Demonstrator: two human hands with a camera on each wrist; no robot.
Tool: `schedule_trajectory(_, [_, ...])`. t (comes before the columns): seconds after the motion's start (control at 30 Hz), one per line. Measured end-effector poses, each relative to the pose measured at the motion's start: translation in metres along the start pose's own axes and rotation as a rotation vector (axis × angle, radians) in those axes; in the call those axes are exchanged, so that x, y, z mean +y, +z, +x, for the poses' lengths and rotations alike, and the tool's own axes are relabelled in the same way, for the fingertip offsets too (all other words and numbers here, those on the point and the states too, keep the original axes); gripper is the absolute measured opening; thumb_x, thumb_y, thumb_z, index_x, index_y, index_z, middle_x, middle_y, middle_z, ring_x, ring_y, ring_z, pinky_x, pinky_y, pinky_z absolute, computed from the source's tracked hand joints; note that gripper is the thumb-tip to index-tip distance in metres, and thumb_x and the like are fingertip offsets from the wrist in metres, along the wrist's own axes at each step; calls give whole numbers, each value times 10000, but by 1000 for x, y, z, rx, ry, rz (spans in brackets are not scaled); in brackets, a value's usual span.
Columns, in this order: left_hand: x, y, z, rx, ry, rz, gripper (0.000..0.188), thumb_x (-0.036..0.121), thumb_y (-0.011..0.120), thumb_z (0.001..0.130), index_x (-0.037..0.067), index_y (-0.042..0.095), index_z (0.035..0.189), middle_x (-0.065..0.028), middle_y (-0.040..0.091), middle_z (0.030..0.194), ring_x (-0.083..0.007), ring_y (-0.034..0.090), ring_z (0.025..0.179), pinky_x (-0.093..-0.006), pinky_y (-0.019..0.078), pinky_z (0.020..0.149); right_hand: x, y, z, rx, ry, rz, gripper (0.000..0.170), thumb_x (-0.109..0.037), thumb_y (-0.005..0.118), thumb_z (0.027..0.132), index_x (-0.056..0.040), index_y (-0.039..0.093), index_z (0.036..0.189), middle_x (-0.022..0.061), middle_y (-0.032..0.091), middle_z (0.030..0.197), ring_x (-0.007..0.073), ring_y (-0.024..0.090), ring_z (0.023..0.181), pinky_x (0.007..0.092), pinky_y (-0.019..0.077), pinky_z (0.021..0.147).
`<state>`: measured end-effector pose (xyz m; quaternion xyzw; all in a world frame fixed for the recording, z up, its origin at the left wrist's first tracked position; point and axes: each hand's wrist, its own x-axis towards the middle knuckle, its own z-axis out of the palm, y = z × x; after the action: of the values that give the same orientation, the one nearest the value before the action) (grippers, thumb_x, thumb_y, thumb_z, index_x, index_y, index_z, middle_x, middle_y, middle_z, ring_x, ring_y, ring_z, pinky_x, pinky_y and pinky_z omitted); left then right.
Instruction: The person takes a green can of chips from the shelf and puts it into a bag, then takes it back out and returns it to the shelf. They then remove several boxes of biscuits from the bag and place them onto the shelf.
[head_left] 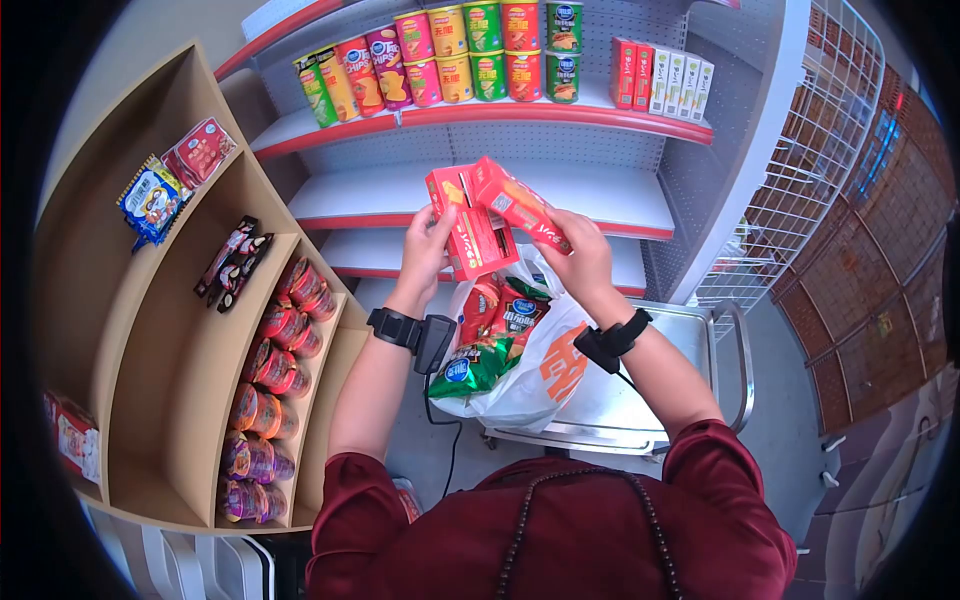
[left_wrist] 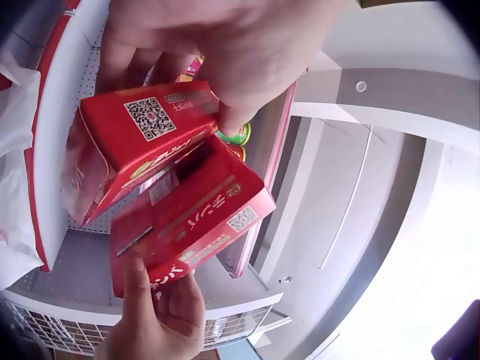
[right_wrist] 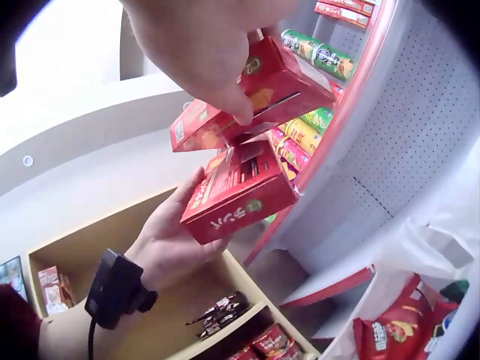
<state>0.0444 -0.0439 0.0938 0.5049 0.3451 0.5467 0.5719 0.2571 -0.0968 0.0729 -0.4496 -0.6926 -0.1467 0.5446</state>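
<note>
Both hands are raised in front of the shelf, close above a white plastic bag (head_left: 515, 400). In the head view my left hand (head_left: 430, 250) grips a red snack box (head_left: 474, 243) by its left side. Fingers and thumb of my right hand (head_left: 582, 250) pinch a second red box (head_left: 525, 208), which is tilted and overlaps the first one's upper right. The left wrist view shows a QR code on the left hand's box (left_wrist: 150, 118), with the right hand's box (left_wrist: 196, 217) just below it. Red and green snack packets (head_left: 475, 368) fill the bag's mouth.
The bag stands on a metal cart (head_left: 675, 370). Stacked chip canisters (head_left: 455, 78) and upright red and white boxes (head_left: 660, 78) line the upper shelf. A brown shelf unit (head_left: 150, 330) at left holds snack packets and several lidded tubs (head_left: 265, 410). Wire mesh (head_left: 800, 150) rises at right.
</note>
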Motion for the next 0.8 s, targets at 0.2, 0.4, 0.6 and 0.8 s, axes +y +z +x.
schedule_trajectory(0.2, [6,-4,-5,66,142,84,370,237,575,870,17,456,1144,-90,618,950,-99,615,812,-230,508,654,-3,-8,12,-130,372,253,430,-184,735,680,3,597,1041,120,646,911,178,622,814,286,483,731])
schedule_trajectory(0.4, [-3,24,-9,41,297,30,388,206,557,885,-1,460,1198,-65,599,1000,-96,567,869,-262,466,755,-21,13,7,-19,439,389,407,-182,746,680,28,597,996,106,646,916,150,613,794,276,483,708])
schedule_trajectory(0.6, [-4,46,-14,-188,229,-118,680,149,613,836,72,228,1391,-106,424,1278,-139,475,1093,-281,416,898,-24,22,7,68,517,510,407,-175,746,672,24,594,994,125,630,906,185,615,793,285,488,687])
schedule_trajectory(0.8, [-13,34,5,-236,469,175,873,76,707,725,83,161,1407,-123,382,1315,-176,451,1136,-309,414,921,-4,10,13,-28,405,391,392,-163,700,668,7,592,1005,132,617,907,250,603,804,340,482,718])
